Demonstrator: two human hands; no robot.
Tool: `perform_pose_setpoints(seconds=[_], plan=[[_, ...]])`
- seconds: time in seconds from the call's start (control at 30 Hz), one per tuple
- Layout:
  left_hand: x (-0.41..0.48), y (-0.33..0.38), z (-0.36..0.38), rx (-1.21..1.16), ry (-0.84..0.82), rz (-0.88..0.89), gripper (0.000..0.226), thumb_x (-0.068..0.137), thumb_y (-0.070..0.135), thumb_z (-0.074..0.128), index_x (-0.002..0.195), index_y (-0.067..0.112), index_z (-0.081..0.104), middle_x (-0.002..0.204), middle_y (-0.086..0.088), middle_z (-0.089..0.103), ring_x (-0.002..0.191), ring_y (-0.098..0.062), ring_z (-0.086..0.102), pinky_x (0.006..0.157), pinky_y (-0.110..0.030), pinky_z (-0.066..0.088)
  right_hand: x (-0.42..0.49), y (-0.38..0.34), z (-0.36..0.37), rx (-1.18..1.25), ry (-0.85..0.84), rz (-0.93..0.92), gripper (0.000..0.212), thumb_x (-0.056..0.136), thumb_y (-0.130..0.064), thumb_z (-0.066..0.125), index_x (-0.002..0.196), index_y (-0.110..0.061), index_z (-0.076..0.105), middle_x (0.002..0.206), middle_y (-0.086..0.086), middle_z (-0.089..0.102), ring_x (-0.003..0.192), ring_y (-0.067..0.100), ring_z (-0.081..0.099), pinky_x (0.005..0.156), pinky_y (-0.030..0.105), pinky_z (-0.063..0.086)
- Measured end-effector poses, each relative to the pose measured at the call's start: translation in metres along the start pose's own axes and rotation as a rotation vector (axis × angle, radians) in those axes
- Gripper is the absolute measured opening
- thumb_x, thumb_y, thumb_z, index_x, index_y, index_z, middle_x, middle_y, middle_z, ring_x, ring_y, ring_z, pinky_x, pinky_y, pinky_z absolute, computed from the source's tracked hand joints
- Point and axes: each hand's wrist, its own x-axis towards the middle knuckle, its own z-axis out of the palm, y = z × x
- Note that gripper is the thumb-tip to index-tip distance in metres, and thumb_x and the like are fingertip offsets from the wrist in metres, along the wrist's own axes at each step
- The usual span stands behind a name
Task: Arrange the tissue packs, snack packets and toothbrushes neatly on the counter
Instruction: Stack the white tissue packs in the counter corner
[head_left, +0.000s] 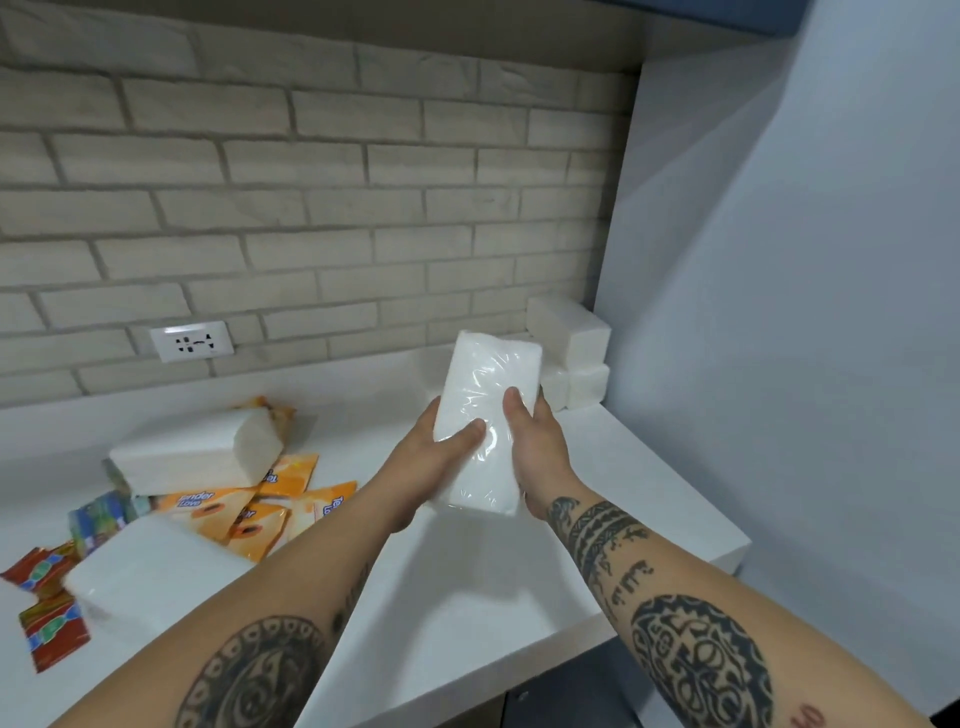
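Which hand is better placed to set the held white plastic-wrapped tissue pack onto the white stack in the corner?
Probably the right hand: it grips the white plastic-wrapped tissue pack on the side nearer the corner stack of white packs; the left hand grips the far side.

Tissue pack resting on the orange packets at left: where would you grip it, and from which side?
Probably across its two long sides at mid-length, coming from above. The tissue pack lies as a long block on the orange packets, its broad top face exposed.
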Motion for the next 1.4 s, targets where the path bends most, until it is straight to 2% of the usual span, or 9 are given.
perform_pose_setpoints(seconds=[0.1, 0.3, 0.5, 0.63, 0.87, 1.03, 1.17, 1.3, 1.4], plan=[[0.028, -0.001, 0.007, -0.033, 0.053, 0.012, 0.044, 0.095, 0.048, 0.066, 0.137, 0.044, 0.054, 0.123, 0.013, 0.073, 0.108, -0.013, 0.074, 0.095, -0.043, 0.059, 0.027, -0.006, -0.004, -0.065, -0.014, 0.002, 0.046, 0.097, -0.062, 0.05, 0.138, -0.041, 0.052, 0.122, -0.013, 0.068, 0.108, 0.014, 0.068, 0.095, 0.044, 0.058], [0.108, 0.0, 0.027, -0.135, 0.21, 0.023, 0.04, 0.092, 0.045, 0.066, 0.131, 0.042, 0.06, 0.116, 0.011, 0.077, 0.102, -0.016, 0.076, 0.093, -0.046, 0.06, 0.092, -0.004, -0.021, -0.195, -0.093, -0.114, 0.024, 0.103, -0.039, 0.053, 0.125, -0.046, 0.056, 0.113, -0.022, 0.071, 0.096, -0.004, 0.069, 0.08, 0.021, 0.053], [0.196, -0.001, 0.059, -0.158, 0.261, -0.009, 0.032, 0.095, 0.043, 0.059, 0.127, 0.045, 0.061, 0.116, 0.012, 0.076, 0.102, -0.015, 0.076, 0.092, -0.047, 0.061, 0.191, -0.008, -0.053, -0.281, -0.066, -0.096, 0.037, 0.102, -0.043, 0.05, 0.138, -0.035, 0.054, 0.123, -0.016, 0.067, 0.113, 0.008, 0.064, 0.106, 0.039, 0.05], [0.249, 0.006, 0.077, -0.156, 0.352, -0.044, 0.028, 0.104, 0.036, 0.054, 0.132, 0.037, 0.057, 0.118, 0.011, 0.072, 0.096, -0.013, 0.073, 0.065, -0.026, 0.054, 0.247, -0.016, -0.071, -0.396, -0.099, -0.072, 0.052, 0.103, -0.048, 0.047, 0.15, -0.028, 0.044, 0.142, -0.016, 0.054, 0.132, 0.012, 0.05, 0.115, 0.037, 0.039], [0.325, 0.009, 0.08, -0.173, 0.423, -0.128, 0.02, 0.1, 0.035, 0.053, 0.115, 0.033, 0.064, 0.104, 0.003, 0.074, 0.086, -0.022, 0.068, 0.068, -0.033, 0.053, 0.322, -0.024, -0.101, -0.44, -0.129, -0.157, 0.036, 0.102, -0.039, 0.055, 0.132, -0.022, 0.064, 0.125, -0.013, 0.067, 0.117, 0.01, 0.06, 0.094, 0.019, 0.042], [0.366, 0.007, 0.087, -0.134, 0.455, -0.184, 0.016, 0.102, 0.028, 0.05, 0.093, 0.017, 0.056, 0.077, -0.002, 0.056, 0.06, -0.019, 0.046, 0.054, -0.027, 0.038, 0.374, -0.015, -0.126, -0.941, 0.17, -0.275, 0.041, 0.104, -0.037, 0.047, 0.141, -0.026, 0.058, 0.154, -0.005, 0.05, 0.154, 0.022, 0.024, 0.123, 0.043, 0.017], [0.392, -0.004, 0.094, -0.129, 0.457, -0.278, 0.028, 0.103, 0.033, 0.049, 0.108, 0.009, 0.061, 0.086, -0.006, 0.063, 0.065, -0.021, 0.052, 0.056, -0.027, 0.039, 0.396, -0.012, -0.137, -1.204, 0.044, -0.179, 0.049, 0.104, -0.045, 0.036, 0.151, -0.033, 0.042, 0.165, -0.007, 0.029, 0.156, 0.03, 0.007, 0.121, 0.055, 0.01], [0.415, -0.017, 0.097, -0.135, 0.451, -0.33, 0.037, 0.103, 0.04, 0.051, 0.116, 0.007, 0.063, 0.108, -0.013, 0.071, 0.069, -0.021, 0.058, 0.052, -0.025, 0.04, 0.403, -0.003, -0.137, -1.212, 0.027, -0.156, 0.047, 0.103, -0.051, 0.033, 0.148, -0.041, 0.045, 0.166, -0.01, 0.026, 0.156, 0.027, 0.008, 0.12, 0.057, 0.007], [0.431, -0.02, 0.1, -0.135, 0.468, -0.356, 0.047, 0.099, 0.044, 0.054, 0.119, 0.003, 0.066, 0.106, -0.015, 0.074, 0.069, -0.023, 0.064, 0.052, -0.023, 0.042, 0.403, 0.002, -0.14, -1.215, 0.082, -0.237, 0.043, 0.104, -0.05, 0.036, 0.144, -0.043, 0.051, 0.162, -0.012, 0.034, 0.154, 0.021, 0.016, 0.117, 0.05, 0.013]])
